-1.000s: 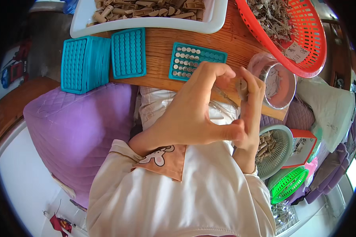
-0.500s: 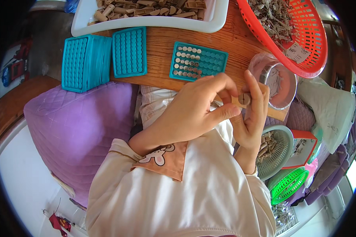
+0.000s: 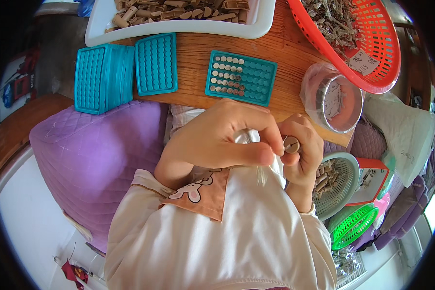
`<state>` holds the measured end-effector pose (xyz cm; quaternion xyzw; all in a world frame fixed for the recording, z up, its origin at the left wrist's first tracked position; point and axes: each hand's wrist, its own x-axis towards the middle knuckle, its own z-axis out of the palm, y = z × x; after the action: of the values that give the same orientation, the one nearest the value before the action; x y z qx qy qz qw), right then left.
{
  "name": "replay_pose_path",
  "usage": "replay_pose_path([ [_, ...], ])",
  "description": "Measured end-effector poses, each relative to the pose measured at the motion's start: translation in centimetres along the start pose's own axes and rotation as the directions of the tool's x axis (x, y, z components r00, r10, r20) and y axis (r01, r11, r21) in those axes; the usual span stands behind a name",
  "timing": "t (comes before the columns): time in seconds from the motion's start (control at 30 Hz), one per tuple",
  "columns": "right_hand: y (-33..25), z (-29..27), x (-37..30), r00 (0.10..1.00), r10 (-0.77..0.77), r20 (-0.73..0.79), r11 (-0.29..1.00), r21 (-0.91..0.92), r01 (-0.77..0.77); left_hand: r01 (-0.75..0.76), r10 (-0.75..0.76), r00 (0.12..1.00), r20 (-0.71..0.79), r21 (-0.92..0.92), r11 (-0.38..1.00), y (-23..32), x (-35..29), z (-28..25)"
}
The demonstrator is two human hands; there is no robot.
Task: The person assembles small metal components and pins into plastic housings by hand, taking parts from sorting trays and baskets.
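Observation:
My right hand (image 3: 302,152) is closed around a small brown cylindrical piece (image 3: 291,145), whose round end with a dark slit faces up. Close beside it, my left hand (image 3: 227,135) is curled, its index fingertip at the edge of the piece. Below the left thumb hangs a tuft of pale strands (image 3: 261,176), which seems pinched in that hand; its upper end is hidden. Just beyond my hands lies a teal tray (image 3: 258,77) with rows of round pockets, its left part holding several small silvery discs.
Another teal tray (image 3: 156,65) and a teal tray stack (image 3: 92,79) stand left. A white bin (image 3: 179,31) of brown pieces sits behind. On the right are a red basket (image 3: 384,48), a plastic-lined round container (image 3: 333,96), a grey basket (image 3: 345,193) and a green basket (image 3: 355,224).
Both hands have come lower, nearer my body. My right fingers, stretched up before, are now curled around the brown piece. The pale strands now show below my left thumb.

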<state>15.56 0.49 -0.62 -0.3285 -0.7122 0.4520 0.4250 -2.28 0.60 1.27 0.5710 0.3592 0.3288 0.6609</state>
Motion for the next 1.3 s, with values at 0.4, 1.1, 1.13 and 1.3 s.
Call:
replay_pose_path([
  [0.4,-1.3,1.8,-0.5,0.993,0.106,0.058,0.919,0.376,-0.120,-0.353,0.296,0.931,-0.214,-0.315,0.881,-2.9,1.5,3.6],
  [1.1,-2.4,1.7,-2.6,0.953,0.293,-0.078,0.903,0.349,-0.249,-0.503,0.505,0.758,-0.412,0.124,0.856,-1.3,2.2,5.2],
  [1.13,-2.6,1.5,-2.9,0.949,0.307,-0.076,0.898,0.352,-0.263,-0.505,0.509,0.754,-0.414,0.129,0.853,-1.3,2.3,5.2],
  [1.3,-2.3,0.3,-3.1,0.923,0.378,-0.075,0.872,0.365,-0.328,-0.383,0.411,0.855,-0.316,0.150,0.911,-1.3,2.3,5.5],
])
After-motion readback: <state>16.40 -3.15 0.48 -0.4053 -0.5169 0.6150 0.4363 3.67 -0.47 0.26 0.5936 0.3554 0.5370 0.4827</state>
